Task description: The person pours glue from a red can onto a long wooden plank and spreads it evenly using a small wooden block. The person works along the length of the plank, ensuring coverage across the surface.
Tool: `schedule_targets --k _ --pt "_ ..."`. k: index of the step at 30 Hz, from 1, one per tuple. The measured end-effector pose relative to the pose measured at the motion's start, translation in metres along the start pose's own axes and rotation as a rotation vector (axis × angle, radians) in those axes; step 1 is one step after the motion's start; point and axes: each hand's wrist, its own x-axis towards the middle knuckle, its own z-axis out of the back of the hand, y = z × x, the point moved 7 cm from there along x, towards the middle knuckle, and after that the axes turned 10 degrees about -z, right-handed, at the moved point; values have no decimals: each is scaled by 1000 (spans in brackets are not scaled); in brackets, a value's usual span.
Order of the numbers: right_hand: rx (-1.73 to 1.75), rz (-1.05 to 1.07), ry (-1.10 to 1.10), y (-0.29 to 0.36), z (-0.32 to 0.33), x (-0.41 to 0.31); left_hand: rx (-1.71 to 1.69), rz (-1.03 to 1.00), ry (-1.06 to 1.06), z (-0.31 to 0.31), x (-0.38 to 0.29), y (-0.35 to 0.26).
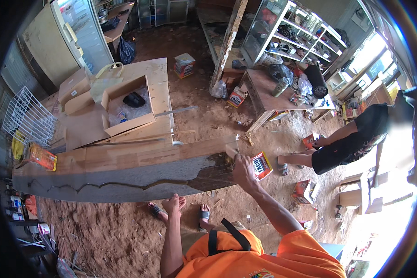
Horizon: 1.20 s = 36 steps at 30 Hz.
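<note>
A long grey panel (125, 173) lies before me against a strip of brown wood (125, 155). Dark brown glue (208, 177) coats the panel's right end, and a wavy bead of it (108, 185) runs leftwards. My right hand (244, 170) grips a flat, pale spreader (231, 151) over the glue-covered end. Just beyond that hand stands a red and white can (262, 166), partly hidden by it. My left hand (173, 203) is at the panel's near edge with fingers curled; whether it grips the edge is unclear.
An orange can (43, 157) sits at the panel's left end. Behind are an opened cardboard box (128, 104) and a white wire rack (29, 116). Another person (354, 139) bends at the right, a hand at a can (310, 141). A wooden post (228, 45) rises behind.
</note>
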Motion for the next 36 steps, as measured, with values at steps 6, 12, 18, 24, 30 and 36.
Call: schedule_targets --k 6,12,18,24,30,36 --pt "13 -108 67 -12 14 27 -15 -23 7 2 6 7" --pt "120 -58 55 -17 30 55 -26 17 -13 3 8 13" --pt "97 -86 133 -23 25 33 -47 17 -21 0 1 5" --pt "19 -99 26 -21 19 15 -16 5 -11 0 2 6" --pt "-52 -117 49 -17 1 0 -33 10 -18 2 6 9" --pt "-311 73 131 23 -29 -68 -20 15 -18 1 5 10"
